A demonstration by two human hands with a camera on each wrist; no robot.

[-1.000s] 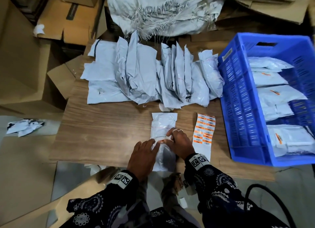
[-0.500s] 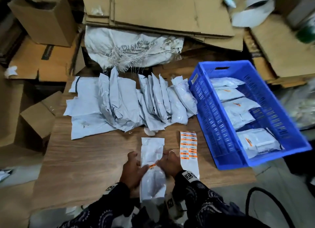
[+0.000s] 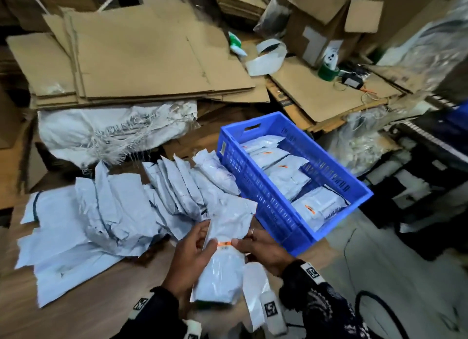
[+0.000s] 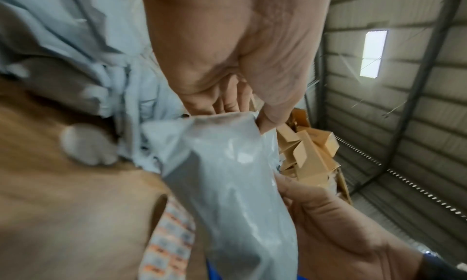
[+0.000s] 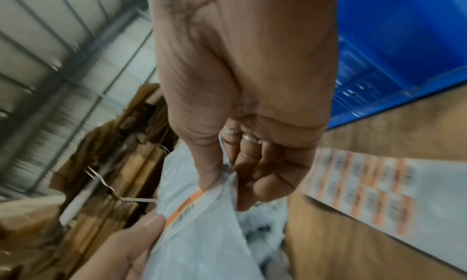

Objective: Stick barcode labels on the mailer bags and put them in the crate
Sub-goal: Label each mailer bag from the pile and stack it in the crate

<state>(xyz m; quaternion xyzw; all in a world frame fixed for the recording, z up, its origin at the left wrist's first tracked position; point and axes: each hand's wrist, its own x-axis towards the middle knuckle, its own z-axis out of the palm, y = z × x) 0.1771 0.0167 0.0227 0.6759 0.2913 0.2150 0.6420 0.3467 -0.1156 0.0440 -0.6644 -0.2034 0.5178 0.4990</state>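
Note:
Both hands hold one grey mailer bag (image 3: 222,267) lifted off the wooden table (image 3: 88,295). My left hand (image 3: 195,247) grips its left edge and my right hand (image 3: 255,245) pinches its right edge. An orange-and-white barcode label (image 3: 224,244) sits across the bag between my two thumbs, also visible in the right wrist view as the label (image 5: 188,206). The blue crate (image 3: 266,212) stands just right of the hands with several labelled bags inside. The label sheet (image 5: 366,182) lies on the table under my right hand.
A heap of unlabelled grey mailer bags (image 3: 121,212) covers the table's far left side. Flattened cardboard (image 3: 131,60) and a torn woven sack (image 3: 109,133) pile up behind it. A black cable (image 3: 374,303) loops on the floor at the right.
The bag has been lifted off the table and is now held up in both hands. The head view has swung up and to the right, toward the crate.

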